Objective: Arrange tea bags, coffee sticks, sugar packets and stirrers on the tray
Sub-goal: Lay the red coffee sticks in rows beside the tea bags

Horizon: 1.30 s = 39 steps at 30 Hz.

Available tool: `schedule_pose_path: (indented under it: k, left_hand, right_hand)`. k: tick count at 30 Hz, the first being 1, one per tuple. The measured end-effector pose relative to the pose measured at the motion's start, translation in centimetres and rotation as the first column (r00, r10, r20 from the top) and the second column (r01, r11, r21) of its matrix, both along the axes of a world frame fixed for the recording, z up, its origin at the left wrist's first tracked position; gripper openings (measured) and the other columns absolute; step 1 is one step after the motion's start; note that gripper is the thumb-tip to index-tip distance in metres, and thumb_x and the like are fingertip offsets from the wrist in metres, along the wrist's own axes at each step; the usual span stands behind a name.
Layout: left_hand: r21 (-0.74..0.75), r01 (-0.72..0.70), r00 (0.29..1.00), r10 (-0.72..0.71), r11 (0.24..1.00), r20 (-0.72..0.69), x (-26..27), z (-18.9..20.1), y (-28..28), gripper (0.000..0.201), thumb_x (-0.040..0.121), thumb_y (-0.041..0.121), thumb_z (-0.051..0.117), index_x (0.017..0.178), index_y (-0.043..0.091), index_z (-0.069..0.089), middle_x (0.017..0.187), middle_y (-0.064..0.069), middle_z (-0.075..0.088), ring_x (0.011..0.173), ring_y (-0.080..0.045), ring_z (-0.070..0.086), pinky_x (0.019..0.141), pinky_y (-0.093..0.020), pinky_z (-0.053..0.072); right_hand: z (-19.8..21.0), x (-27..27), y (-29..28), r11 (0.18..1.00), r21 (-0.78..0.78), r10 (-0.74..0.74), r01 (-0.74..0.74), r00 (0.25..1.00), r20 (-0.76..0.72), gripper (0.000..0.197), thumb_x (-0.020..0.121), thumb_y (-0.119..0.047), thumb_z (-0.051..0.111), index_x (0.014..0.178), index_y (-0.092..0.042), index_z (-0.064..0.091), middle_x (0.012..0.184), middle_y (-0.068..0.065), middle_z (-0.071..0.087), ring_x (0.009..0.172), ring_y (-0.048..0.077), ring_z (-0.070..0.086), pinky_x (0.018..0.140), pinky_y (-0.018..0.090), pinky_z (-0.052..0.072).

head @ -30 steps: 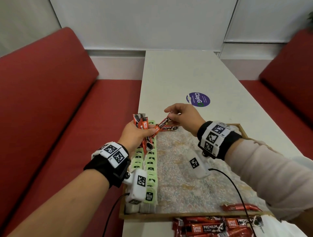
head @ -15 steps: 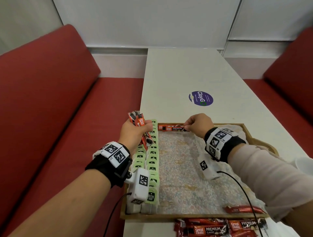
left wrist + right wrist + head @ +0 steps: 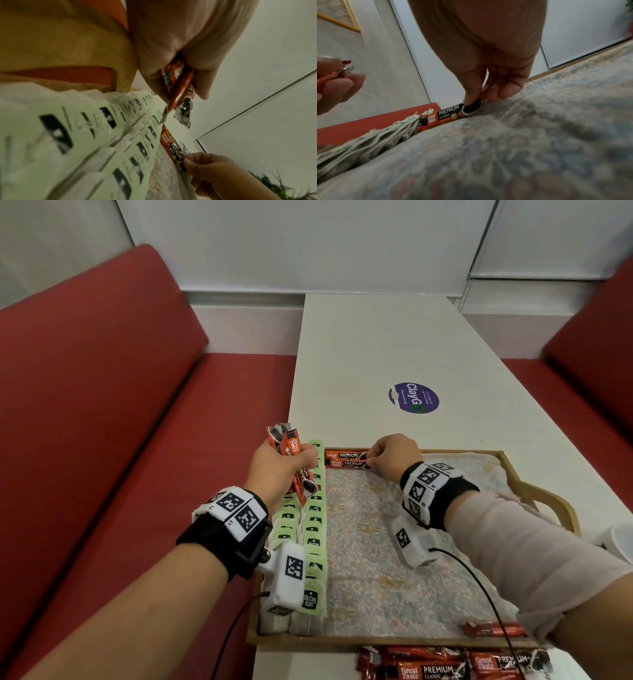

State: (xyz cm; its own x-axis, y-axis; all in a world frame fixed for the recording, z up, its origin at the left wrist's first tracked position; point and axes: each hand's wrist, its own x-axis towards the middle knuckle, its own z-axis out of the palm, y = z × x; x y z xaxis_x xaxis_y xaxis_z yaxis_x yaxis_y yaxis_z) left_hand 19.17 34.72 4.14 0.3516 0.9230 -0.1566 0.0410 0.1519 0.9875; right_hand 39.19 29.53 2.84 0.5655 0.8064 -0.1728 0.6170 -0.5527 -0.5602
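Coffee sticks [image 3: 344,459] — red-and-black, two side by side — pinched by right hand [image 3: 394,451]; left hand [image 3: 274,470] grips a bundle [image 3: 291,460].

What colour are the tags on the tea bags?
Light green with black print. The tea bags show it best in the head view, lined along the tray.

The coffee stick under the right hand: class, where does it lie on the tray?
In the head view, the coffee stick lies flat in the tray's far-left corner, beside another stick and the tea bag rows, its end pinched by the right hand.
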Motion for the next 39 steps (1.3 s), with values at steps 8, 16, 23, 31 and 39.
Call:
schedule_pose_path:
  k: [8,16,23,31,39]
  left_hand:
    - [-0.095,-0.002,0.997,0.009,0.995,0.073,0.0,0.3,0.0,0.045,0.077,0.013,0.075,0.114,-0.006,0.055,0.086,-0.014,0.070,0.078,-0.023,0.069,0.077,-0.043,0.057]
    - [-0.152,-0.053,0.992,0.069,0.987,0.101,0.2,0.3,0.1,0.018,0.081,0.008,0.072,0.090,0.009,0.056,0.089,-0.018,0.067,0.080,-0.027,0.068,0.072,-0.049,0.056]
    - [-0.136,-0.061,0.990,0.077,0.989,0.122,0.2,0.6,-0.2,0.020,0.076,0.005,0.074,0.080,0.010,0.055,0.079,-0.014,0.063,0.072,-0.028,0.065,0.074,-0.050,0.055]
    - [-0.162,-0.077,0.984,0.101,0.984,0.144,0.3,0.7,-0.3,0.022,0.082,0.006,0.069,0.084,0.015,0.050,0.086,-0.007,0.065,0.076,-0.020,0.068,0.069,-0.040,0.057]
    - [-0.161,-0.071,0.983,0.096,0.984,0.154,0.2,0.7,-0.3,0.020,0.082,0.006,0.069,0.085,0.013,0.050,0.089,-0.007,0.064,0.080,-0.022,0.068,0.071,-0.039,0.058]
  right_hand:
    - [0.2,-0.1,-0.3,0.998,0.059,-0.011,0.007,0.997,0.073,0.013,0.081,-0.021,0.071,0.086,-0.014,0.061,0.091,0.005,0.063,0.081,0.019,0.054,0.068,0.026,0.040]
    - [3.4,-4.8,-0.9,0.912,0.130,0.409,-0.390,0.892,-0.192,0.028,0.075,-0.045,0.075,0.077,-0.018,0.065,0.073,-0.007,0.063,0.070,0.007,0.056,0.068,0.024,0.045]
    - [2.9,-6.4,-0.9,0.907,0.195,0.416,-0.373,0.861,-0.292,0.016,0.078,-0.029,0.076,0.075,-0.016,0.067,0.075,0.001,0.068,0.063,0.011,0.059,0.074,0.035,0.054]
    - [3.4,-3.0,-1.0,0.953,0.253,0.224,-0.167,0.949,-0.221,0.009,0.087,-0.015,0.066,0.079,-0.015,0.062,0.065,-0.002,0.063,0.046,-0.001,0.056,0.049,0.011,0.043]
    - [2.4,1.1,-2.3,0.984,0.015,0.179,-0.179,0.983,0.028,0.006,0.084,-0.015,0.070,0.079,-0.016,0.067,0.067,0.000,0.064,0.068,0.018,0.063,0.071,0.029,0.051]
